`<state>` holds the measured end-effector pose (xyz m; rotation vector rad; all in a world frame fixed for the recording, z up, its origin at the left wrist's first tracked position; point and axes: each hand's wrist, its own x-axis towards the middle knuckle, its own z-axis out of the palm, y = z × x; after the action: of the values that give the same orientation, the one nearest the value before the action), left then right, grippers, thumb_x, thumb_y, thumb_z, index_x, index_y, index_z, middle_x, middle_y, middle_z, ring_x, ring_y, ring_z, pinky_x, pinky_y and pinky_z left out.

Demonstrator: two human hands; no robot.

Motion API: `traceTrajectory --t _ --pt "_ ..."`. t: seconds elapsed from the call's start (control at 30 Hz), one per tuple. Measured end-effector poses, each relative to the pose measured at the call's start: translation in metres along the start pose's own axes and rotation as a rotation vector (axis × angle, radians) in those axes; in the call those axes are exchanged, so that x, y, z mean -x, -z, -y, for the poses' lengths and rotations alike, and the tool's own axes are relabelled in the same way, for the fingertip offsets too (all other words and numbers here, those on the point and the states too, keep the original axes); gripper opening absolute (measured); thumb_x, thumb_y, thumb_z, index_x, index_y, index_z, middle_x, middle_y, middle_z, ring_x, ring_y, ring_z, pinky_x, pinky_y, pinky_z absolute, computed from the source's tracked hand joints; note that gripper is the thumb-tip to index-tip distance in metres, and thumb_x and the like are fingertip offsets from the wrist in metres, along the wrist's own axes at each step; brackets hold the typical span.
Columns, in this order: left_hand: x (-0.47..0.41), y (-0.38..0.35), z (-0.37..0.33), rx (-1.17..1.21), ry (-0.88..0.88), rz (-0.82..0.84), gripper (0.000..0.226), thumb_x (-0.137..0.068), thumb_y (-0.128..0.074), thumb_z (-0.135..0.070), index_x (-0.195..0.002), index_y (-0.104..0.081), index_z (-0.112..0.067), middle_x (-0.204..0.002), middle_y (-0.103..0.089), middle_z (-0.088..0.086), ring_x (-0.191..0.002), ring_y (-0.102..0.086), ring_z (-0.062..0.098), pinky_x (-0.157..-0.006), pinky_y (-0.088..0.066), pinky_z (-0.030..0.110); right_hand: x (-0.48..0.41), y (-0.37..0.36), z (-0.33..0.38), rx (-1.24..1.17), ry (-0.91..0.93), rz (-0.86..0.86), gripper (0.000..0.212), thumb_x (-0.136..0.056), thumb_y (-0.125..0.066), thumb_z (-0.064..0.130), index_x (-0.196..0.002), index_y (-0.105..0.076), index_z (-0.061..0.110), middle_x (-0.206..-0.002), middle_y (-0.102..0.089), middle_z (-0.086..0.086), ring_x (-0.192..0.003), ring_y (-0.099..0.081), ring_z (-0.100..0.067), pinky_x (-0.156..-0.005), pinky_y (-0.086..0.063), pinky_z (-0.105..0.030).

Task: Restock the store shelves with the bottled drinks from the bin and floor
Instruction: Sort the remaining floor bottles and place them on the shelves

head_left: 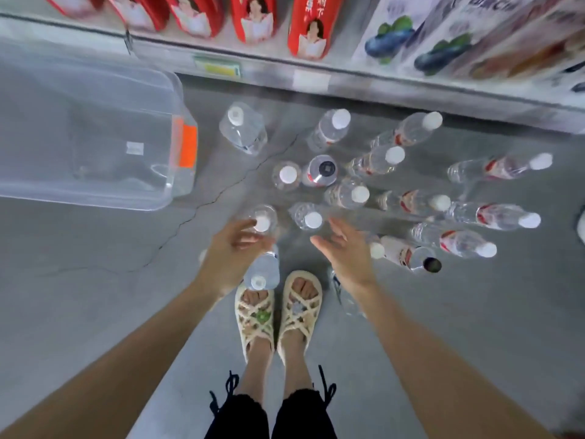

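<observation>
Left hand grips a clear plastic bottle, fingers curled over its far end. The bottle is see-through and rounded, w/ a pale label and a white screw cap. Its long axis runs far-to-near, cap pointing near, just above the toes of the woven cream sandals. The palm hides most of the body, so exactly how the fingers close is hard to read.

Right hand is spread and slack, holding nothing, above the near edge of the standing bottles.

Those bottles are clear plastic w/ white caps, many w/ red-and-white labels, caps up (the wide lens fans them out toward the right). They sit on the grey concrete floor, which has a thin crack. A squarer, wider bottle stands at the far-left of the group. One blurred bottle is mostly hidden under the right wrist.

Left of the group is a clear plastic bin w/ rounded corners and an orange label on its right wall.

Far side: the shelf, pale edge w/ price tags, carries red packs and white cartons w/ blueberry print, all blurred and cut off at the top.
</observation>
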<state>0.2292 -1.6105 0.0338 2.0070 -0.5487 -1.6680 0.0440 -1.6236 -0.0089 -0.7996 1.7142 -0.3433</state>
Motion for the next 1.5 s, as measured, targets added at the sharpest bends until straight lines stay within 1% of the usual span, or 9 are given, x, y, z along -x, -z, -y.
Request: traceTrajectory --t 0.2,0.43,0.57,0.67,0.83,1.0,1.17,1.3,1.5 --pt "-0.037 -0.007 0.027 -0.01 0.003 -0.048 0.035 -0.082 -0.07 -0.01 -0.115 -0.058 -0.008 -0.092 -0.064 0.005 -0.074 -0.059 0.009 -0.055 -0.045 0.008 -0.042 -0.024 -0.03 0.097 0.146 -0.013 0.053 -0.08 -0.076 0.014 -0.129 -0.057 0.015 -0.124 -0.061 0.008 -0.116 -0.054 -0.005 -0.101 -0.039 -0.018" --pt "-0.042 -0.004 0.027 -0.037 -0.006 -0.048 0.037 -0.084 -0.07 -0.017 -0.119 -0.058 -0.014 -0.103 -0.065 0.006 -0.076 -0.06 0.006 -0.059 -0.046 0.006 -0.055 -0.038 -0.034 0.134 0.215 -0.071 0.036 -0.087 -0.068 0.018 -0.121 -0.059 0.014 -0.095 -0.063 0.009 -0.087 -0.057 -0.008 -0.082 -0.044 -0.02" --pt "-0.028 0.004 0.01 -0.056 -0.037 -0.025 0.04 -0.085 -0.069 -0.015 -0.122 -0.056 -0.011 -0.103 -0.063 0.006 -0.071 -0.057 0.005 -0.055 -0.045 0.004 -0.043 -0.027 -0.02 0.122 0.197 -0.094 0.026 -0.085 -0.071 0.017 -0.11 -0.063 0.016 -0.081 -0.06 0.014 -0.068 -0.054 0.009 -0.065 -0.039 -0.007" --pt "-0.008 0.009 -0.011 -0.052 -0.061 -0.002 0.042 -0.085 -0.068 -0.013 -0.124 -0.054 -0.008 -0.096 -0.063 0.003 -0.068 -0.058 0.002 -0.056 -0.045 0.005 -0.02 -0.003 0.009 0.149 0.238 -0.082 0.02 -0.083 -0.073 0.023 -0.1 -0.065 0.015 -0.081 -0.065 0.008 -0.071 -0.057 -0.002 -0.067 -0.041 -0.017" --pt "0.053 0.015 -0.071 -0.037 -0.132 0.045 0.044 -0.084 -0.07 -0.019 -0.125 -0.054 -0.012 -0.096 -0.065 0.002 -0.071 -0.063 0.002 -0.061 -0.049 0.011 0.042 0.037 0.089 0.087 0.306 -0.059 0.016 -0.08 -0.076 0.021 -0.091 -0.064 0.021 -0.081 -0.067 0.011 -0.078 -0.063 -0.005 -0.077 -0.051 -0.027" --pt "0.135 0.024 -0.161 -0.041 -0.242 0.119 0.048 -0.083 -0.071 -0.022 -0.127 -0.053 -0.014 -0.11 -0.066 0.009 -0.085 -0.062 0.013 -0.069 -0.048 0.017 0.125 0.089 0.212 0.117 0.449 -0.046 0.014 -0.084 -0.073 0.024 -0.093 -0.063 0.019 -0.08 -0.066 0.013 -0.071 -0.059 0.006 -0.07 -0.047 -0.01" --pt "0.231 0.044 -0.275 -0.058 -0.458 0.139 0.054 -0.076 -0.078 -0.013 -0.124 -0.054 -0.005 -0.102 -0.066 0.013 -0.077 -0.058 0.014 -0.05 -0.041 0.007 0.226 0.15 0.347 0.139 0.653 -0.158 0.025 -0.084 -0.072 0.03 -0.09 -0.064 0.007 -0.078 -0.068 -0.007 -0.08 -0.062 -0.032 -0.079 -0.049 -0.04" --pt "0.317 0.064 -0.375 -0.075 -0.676 0.162 0.05 -0.073 -0.081 -0.01 -0.115 -0.056 -0.008 -0.099 -0.061 0.008 -0.075 -0.06 0.01 -0.059 -0.047 0.01 0.331 0.199 0.462 0.176 0.886 -0.287 0.053 -0.079 -0.069 0.05 -0.087 -0.062 -0.002 -0.076 -0.064 -0.019 -0.068 -0.052 -0.025 -0.066 -0.044 -0.038" --pt "0.442 0.088 -0.487 -0.194 -1.018 0.159 0.07 -0.064 -0.083 -0.04 -0.124 -0.051 -0.027 -0.113 -0.059 -0.008 -0.102 -0.059 0.01 -0.073 -0.046 0.015 0.484 0.263 0.583 0.172 1.157 -0.44 0.029 -0.087 -0.067 0.036 -0.066 -0.056 0.021 -0.058 -0.051 0.011 -0.049 -0.043 0.003 -0.051 -0.032 -0.014"
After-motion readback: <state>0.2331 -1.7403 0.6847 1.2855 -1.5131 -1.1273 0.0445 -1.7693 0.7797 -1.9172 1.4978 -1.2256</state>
